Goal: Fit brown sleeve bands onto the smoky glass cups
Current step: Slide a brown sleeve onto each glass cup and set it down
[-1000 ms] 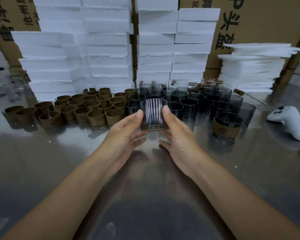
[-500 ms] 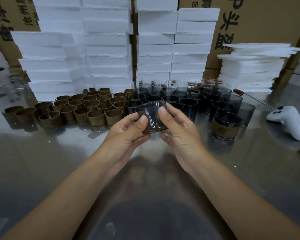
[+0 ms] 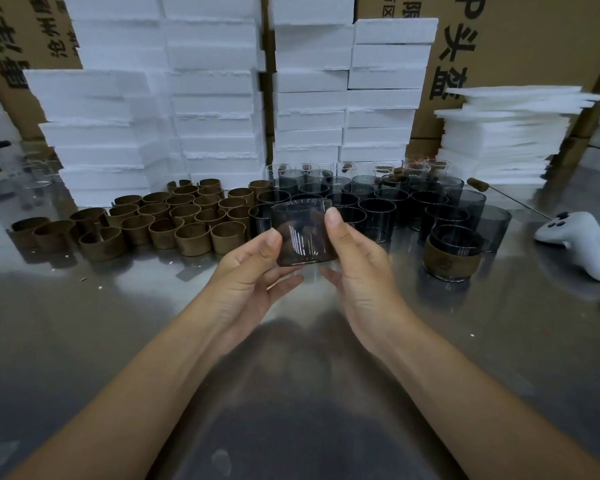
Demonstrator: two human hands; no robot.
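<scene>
Left hand [image 3: 253, 271] and right hand [image 3: 357, 271] pinch one smoky glass cup [image 3: 303, 233] by its sides, tilted, above counter [image 3: 84, 341] centre, no band on it.

Risk, judged: slick glass, fingertip hold only. Slip would hit hard counter or bare cups [image 3: 378, 209] just behind.

Count: one held cup. One banded cup [image 3: 452, 252] toward right edge. Thirty-odd bare cups, overlap blocks exact count. Roughly thirty loose bands [image 3: 174, 220] back left.

Steel table [image 3: 84, 341], stacked foam [image 3: 215, 98], cartons [image 3: 520, 46]
</scene>
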